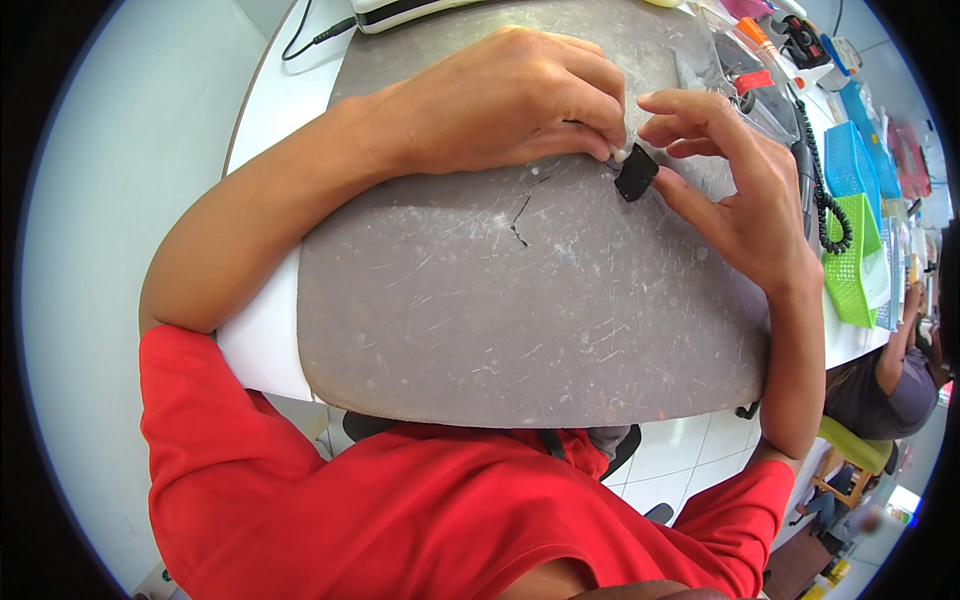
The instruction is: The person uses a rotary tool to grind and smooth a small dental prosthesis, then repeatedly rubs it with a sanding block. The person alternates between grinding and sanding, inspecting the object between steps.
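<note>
Over the upper part of a scuffed grey work board (500, 320), my hands come close together. In my left hand (510, 100) the thumb and fingertips pinch something small with a whitish end (619, 154); the rest of it is hidden by the fingers. That end touches or nearly touches a small flat black piece (636, 173), roughly rectangular and tilted. My right hand (740, 180) has its thumb against the black piece's right edge, with a bent finger near its top corner. The index finger of that hand is raised off the piece.
A clear plastic tray (765, 100) with a red item stands beyond my right hand. A coiled black cord (828, 215) and green and blue baskets (848, 265) line the right side. At the top left sits a white device (400, 12) with a cable. Another person (880, 385) sits far right.
</note>
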A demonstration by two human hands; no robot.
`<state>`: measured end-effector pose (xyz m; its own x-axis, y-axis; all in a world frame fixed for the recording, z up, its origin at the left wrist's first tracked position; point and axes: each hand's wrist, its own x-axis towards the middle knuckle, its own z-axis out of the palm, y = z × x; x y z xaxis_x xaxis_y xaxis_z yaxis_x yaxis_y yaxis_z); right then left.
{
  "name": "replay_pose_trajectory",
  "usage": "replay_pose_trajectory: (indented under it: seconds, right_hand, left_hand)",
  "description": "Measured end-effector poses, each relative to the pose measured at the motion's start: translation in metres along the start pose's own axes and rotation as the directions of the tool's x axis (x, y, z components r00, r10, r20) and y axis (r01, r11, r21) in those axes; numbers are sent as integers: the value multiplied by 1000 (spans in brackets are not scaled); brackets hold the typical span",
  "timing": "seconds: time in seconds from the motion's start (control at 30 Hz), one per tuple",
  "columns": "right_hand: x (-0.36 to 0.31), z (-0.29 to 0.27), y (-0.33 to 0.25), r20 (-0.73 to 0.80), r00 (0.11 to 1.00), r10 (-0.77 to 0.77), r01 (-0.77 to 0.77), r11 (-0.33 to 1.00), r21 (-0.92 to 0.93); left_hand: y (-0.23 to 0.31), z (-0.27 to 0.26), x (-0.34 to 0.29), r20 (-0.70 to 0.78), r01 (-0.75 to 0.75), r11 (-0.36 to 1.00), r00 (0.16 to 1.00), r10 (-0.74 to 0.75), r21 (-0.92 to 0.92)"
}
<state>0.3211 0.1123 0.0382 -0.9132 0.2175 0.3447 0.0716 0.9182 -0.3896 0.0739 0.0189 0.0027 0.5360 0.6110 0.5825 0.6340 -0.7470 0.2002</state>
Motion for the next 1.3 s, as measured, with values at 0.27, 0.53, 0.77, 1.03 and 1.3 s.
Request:
replay_pose_trajectory:
  seconds: [0.27,0.53,0.77,1.03,1.3]
  right_hand:
    - [-6,1,-6,1,1000,27,-27,999,-25]
    - [-11,-8,-10,106,994,-24,31,998,-61]
    - [-22,-15,-30,193,981,-23,53,986,-155]
    - [-66,-15,-69,204,979,20,26,975,-222]
    - [-130,-4,-102,117,993,-4,36,960,-278]
  left_hand:
    - [-1,0,0,4,6,1000,1000,-6,-26]
    - [2,-1,1,1,20,1000,1000,-20,-13]
    - [1,-1,0,-7,-8,1000,1000,7,-14]
    - [5,0,0,-8,33,999,999,-33,-18]
    - [9,-2,2,2,-18,997,1000,18,74]
